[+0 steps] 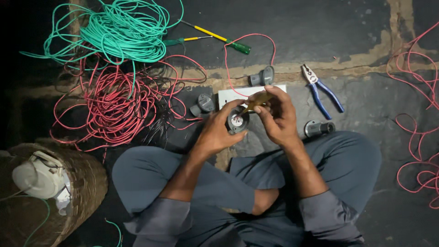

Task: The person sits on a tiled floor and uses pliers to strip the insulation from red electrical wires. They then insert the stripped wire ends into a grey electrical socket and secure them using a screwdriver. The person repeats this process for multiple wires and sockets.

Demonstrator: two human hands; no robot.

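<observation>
Knees: crossed legs in grey-blue trousers fill the near edge; I see them boxing in the work from below.
Held part: small round grey fitting with a pale face, raised above the lap at the frame's middle, face up, so I judge it is tilted for a tool to reach it.
Left hand: clasped around the fitting from the side and beneath, steadying it.
Right hand: pinched on a thin yellowish-handled tool, tip angled down toward the fitting's face.
Just behind: white rectangular plate flat on the dark stone floor, partly hidden by both hands.
Spare parts: three similar grey round fittings lie near, apart from each other, within reach, I think.
Right side: blue-handled pliers lie closed just beyond the right hand; loose red wire loops along the far right edge.
Left side: tangled red wire coil and green wire coil crowd that flank, so little room there.
Far edge: green-and-yellow screwdrivers.
Corner: woven basket holding a pale lamp fitting.
Open room: bare floor beyond the pliers.
</observation>
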